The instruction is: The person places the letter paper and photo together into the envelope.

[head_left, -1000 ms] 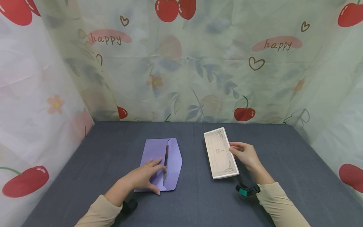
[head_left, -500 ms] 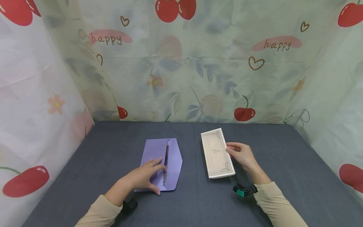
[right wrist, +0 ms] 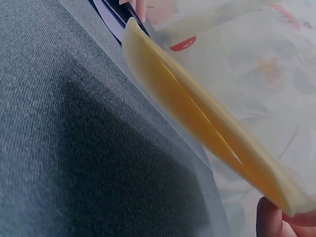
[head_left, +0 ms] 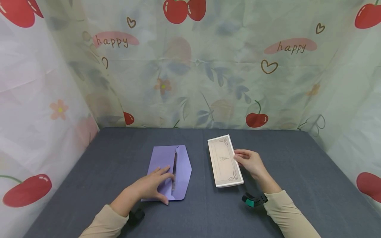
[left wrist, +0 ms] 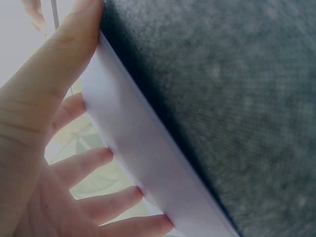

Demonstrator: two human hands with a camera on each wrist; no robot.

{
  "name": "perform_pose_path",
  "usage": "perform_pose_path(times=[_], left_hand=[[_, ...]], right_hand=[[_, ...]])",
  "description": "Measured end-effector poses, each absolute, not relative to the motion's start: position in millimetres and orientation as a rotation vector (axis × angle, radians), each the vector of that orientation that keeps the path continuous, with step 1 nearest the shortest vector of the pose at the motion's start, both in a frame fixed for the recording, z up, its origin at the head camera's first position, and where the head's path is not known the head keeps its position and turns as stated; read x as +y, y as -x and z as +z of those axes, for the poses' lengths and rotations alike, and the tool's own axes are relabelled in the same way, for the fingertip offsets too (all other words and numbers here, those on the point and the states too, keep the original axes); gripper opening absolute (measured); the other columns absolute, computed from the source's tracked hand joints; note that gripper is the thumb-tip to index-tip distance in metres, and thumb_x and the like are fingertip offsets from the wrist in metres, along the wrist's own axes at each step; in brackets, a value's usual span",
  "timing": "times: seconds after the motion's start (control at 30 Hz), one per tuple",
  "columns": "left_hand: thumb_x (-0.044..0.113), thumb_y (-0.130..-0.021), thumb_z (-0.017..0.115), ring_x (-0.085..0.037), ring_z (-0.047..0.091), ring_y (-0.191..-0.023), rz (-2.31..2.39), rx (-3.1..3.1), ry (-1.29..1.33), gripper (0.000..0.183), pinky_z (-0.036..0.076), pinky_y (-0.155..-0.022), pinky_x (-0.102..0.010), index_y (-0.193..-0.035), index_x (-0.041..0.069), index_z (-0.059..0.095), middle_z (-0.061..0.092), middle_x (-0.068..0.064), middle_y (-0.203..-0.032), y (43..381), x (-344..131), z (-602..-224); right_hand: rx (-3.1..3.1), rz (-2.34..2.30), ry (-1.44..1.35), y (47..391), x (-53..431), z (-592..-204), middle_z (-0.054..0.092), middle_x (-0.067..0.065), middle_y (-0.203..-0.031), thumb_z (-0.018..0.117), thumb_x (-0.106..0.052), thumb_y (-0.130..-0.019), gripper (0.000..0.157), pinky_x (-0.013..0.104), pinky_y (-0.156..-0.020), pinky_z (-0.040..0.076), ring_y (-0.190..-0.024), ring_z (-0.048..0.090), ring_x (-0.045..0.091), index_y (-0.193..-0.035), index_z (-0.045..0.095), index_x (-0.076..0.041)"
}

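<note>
A purple envelope (head_left: 160, 155) lies flat on the dark cloth, its pointed flap (head_left: 184, 175) spread open to the right. Along its mouth runs a dark slit. My left hand (head_left: 148, 185) rests on the envelope, fingertips on its face near the slit and thumb at the near edge. In the left wrist view the fingers (left wrist: 84, 168) are nearly straight against the pale purple paper (left wrist: 143, 143). My right hand (head_left: 251, 163) pinches the right edge of a cream folded card (head_left: 225, 162) with ornate corners. The right wrist view shows its layers (right wrist: 197, 113) slightly parted, above the cloth.
The table (head_left: 113, 158) is covered in dark grey cloth. A printed curtain (head_left: 193, 72) with cherries and "happy" lettering surrounds its back and sides. A black wristband (head_left: 254, 199) with a green part hangs at my right wrist.
My right hand has carried the folded card steadily left, nearer to the envelope. The left hand and envelope have stayed in place.
</note>
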State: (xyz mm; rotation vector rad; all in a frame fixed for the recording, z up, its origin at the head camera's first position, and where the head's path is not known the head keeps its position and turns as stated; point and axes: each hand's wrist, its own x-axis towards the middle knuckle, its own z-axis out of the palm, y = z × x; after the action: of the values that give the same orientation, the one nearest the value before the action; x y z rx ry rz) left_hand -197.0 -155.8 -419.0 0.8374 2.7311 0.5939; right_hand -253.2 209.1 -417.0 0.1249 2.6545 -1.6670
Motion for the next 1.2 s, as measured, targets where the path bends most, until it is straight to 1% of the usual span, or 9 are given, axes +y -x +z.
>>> perform_pose_path(times=[0.07, 0.17, 0.23, 0.33, 0.4, 0.57, 0.77, 1.0, 1.2], left_hand=[[0.042, -0.063, 0.082, -0.058, 0.027, -0.13, 0.595, 2.731, -0.839, 0.064, 0.033, -0.098, -0.066, -0.116, 0.021, 0.053, 0.031, -0.023, -0.149, 197, -156, -419], [0.042, -0.063, 0.082, -0.059, 0.027, -0.13, 0.594, 2.732, -0.845, 0.064, 0.033, -0.098, -0.066, -0.116, 0.021, 0.053, 0.031, -0.023, -0.149, 197, -156, -419], [0.042, -0.063, 0.082, -0.059, 0.028, -0.13, 0.594, 2.733, -0.853, 0.064, 0.033, -0.098, -0.066, -0.116, 0.02, 0.053, 0.031, -0.023, -0.149, 197, -156, -419], [0.042, -0.063, 0.082, -0.059, 0.028, -0.129, 0.593, 2.736, -0.862, 0.065, 0.034, -0.098, -0.066, -0.116, 0.02, 0.053, 0.032, -0.024, -0.149, 197, -156, -420], [0.042, -0.063, 0.082, -0.059, 0.028, -0.13, 0.592, 2.736, -0.863, 0.065, 0.033, -0.098, -0.066, -0.116, 0.02, 0.053, 0.031, -0.024, -0.149, 197, -157, -420], [0.044, -0.063, 0.082, -0.058, 0.028, -0.13, 0.584, 2.735, -0.855, 0.065, 0.033, -0.098, -0.066, -0.117, 0.021, 0.052, 0.031, -0.023, -0.149, 198, -157, -421], [0.044, -0.063, 0.081, -0.058, 0.028, -0.13, 0.585, 2.735, -0.855, 0.066, 0.033, -0.098, -0.066, -0.117, 0.021, 0.053, 0.031, -0.023, -0.149, 198, -157, -421], [0.044, -0.063, 0.081, -0.057, 0.028, -0.131, 0.583, 2.731, -0.844, 0.066, 0.033, -0.098, -0.066, -0.118, 0.02, 0.052, 0.031, -0.023, -0.149, 198, -156, -419], [0.043, -0.063, 0.082, -0.058, 0.029, -0.13, 0.586, 2.734, -0.857, 0.066, 0.034, -0.097, -0.066, -0.118, 0.02, 0.052, 0.032, -0.024, -0.148, 197, -156, -419]], right_hand=[[2.659, -1.667, -0.134, 254, 207, -417, 0.063, 0.024, -0.115, 0.06, -0.012, -0.09, 0.038, 0.031, -0.076, 0.055, -0.083, 0.063, 0.006, -0.124, 0.055, 0.004], [2.656, -1.683, -0.126, 255, 206, -419, 0.064, 0.023, -0.113, 0.062, -0.013, -0.089, 0.039, 0.028, -0.073, 0.055, -0.083, 0.064, 0.007, -0.124, 0.055, 0.005], [2.646, -1.685, -0.147, 256, 204, -421, 0.065, 0.019, -0.112, 0.062, -0.014, -0.089, 0.039, 0.024, -0.071, 0.055, -0.082, 0.063, 0.005, -0.124, 0.055, 0.003], [2.644, -1.69, -0.133, 256, 201, -423, 0.065, 0.019, -0.11, 0.063, -0.016, -0.088, 0.041, 0.023, -0.071, 0.055, -0.082, 0.063, 0.006, -0.123, 0.055, 0.003], [2.636, -1.7, -0.151, 255, 199, -423, 0.066, 0.018, -0.11, 0.063, -0.016, -0.088, 0.039, 0.022, -0.07, 0.055, -0.082, 0.063, 0.006, -0.122, 0.057, 0.001], [2.639, -1.705, -0.125, 255, 195, -424, 0.066, 0.019, -0.108, 0.062, -0.013, -0.088, 0.037, 0.022, -0.067, 0.053, -0.079, 0.063, 0.007, -0.121, 0.057, 0.003], [2.629, -1.704, -0.112, 256, 190, -424, 0.065, 0.021, -0.109, 0.061, -0.01, -0.089, 0.036, 0.026, -0.07, 0.055, -0.08, 0.063, 0.009, -0.122, 0.057, 0.004], [2.611, -1.712, -0.115, 256, 184, -427, 0.066, 0.018, -0.108, 0.062, -0.012, -0.088, 0.037, 0.024, -0.069, 0.055, -0.082, 0.064, 0.009, -0.122, 0.057, 0.002], [2.588, -1.693, -0.098, 256, 179, -425, 0.064, 0.022, -0.111, 0.06, -0.009, -0.089, 0.036, 0.028, -0.073, 0.055, -0.084, 0.063, 0.011, -0.123, 0.056, 0.002]])
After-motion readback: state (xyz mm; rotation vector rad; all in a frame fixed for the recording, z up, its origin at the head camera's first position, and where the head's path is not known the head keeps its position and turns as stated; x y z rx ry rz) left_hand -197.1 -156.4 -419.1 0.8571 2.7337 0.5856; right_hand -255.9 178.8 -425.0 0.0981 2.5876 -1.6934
